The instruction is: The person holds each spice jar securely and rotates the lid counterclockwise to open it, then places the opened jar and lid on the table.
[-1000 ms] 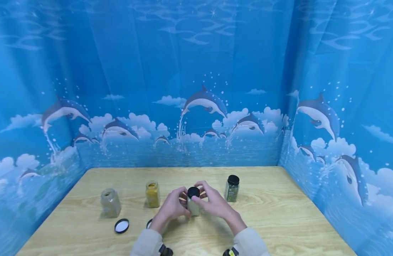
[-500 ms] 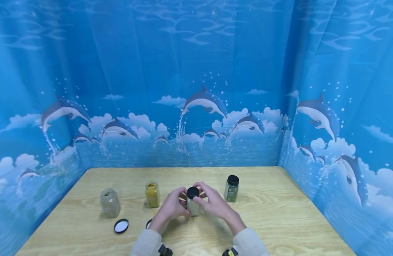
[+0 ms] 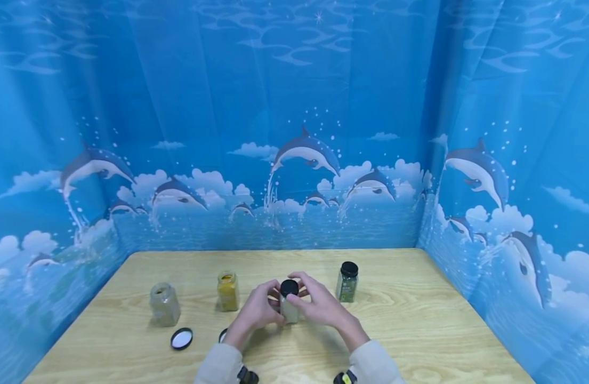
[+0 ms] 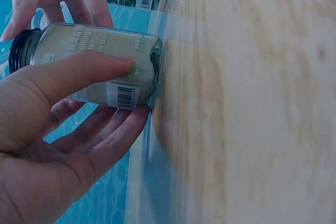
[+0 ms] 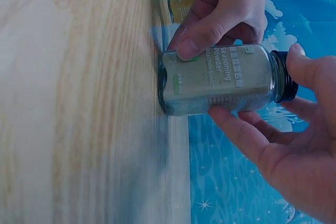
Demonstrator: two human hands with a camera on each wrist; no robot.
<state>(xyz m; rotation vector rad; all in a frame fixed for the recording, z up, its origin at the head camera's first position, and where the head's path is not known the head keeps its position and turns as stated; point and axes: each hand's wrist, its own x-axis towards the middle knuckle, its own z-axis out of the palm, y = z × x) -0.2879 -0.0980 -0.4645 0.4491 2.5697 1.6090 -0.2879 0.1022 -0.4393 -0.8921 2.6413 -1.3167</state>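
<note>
A glass jar of pale seasoning powder (image 5: 231, 80) stands upright on the table between both hands. Its black lid (image 3: 289, 288) sits on top. My left hand (image 3: 261, 308) grips the jar's body, thumb along the label and fingers around the far side, as the left wrist view shows. My right hand (image 3: 320, 305) is at the top, its thumb against the lid's edge in the right wrist view. One right finger touches the jar's side below. Right of the hands stands a jar of green flakes (image 3: 347, 282) with its black lid on.
On the wooden table (image 3: 419, 330), a lidless jar of yellow powder (image 3: 228, 293) stands left of the hands. Farther left is a lidless greyish jar (image 3: 165, 305). A black-rimmed lid (image 3: 181, 338) lies white side up; another (image 3: 223, 335) is partly behind the left wrist.
Both hands stay around the seasoning jar in nearly the same place. The right thumb shifts very slightly at the lid; the other jars stay put.
</note>
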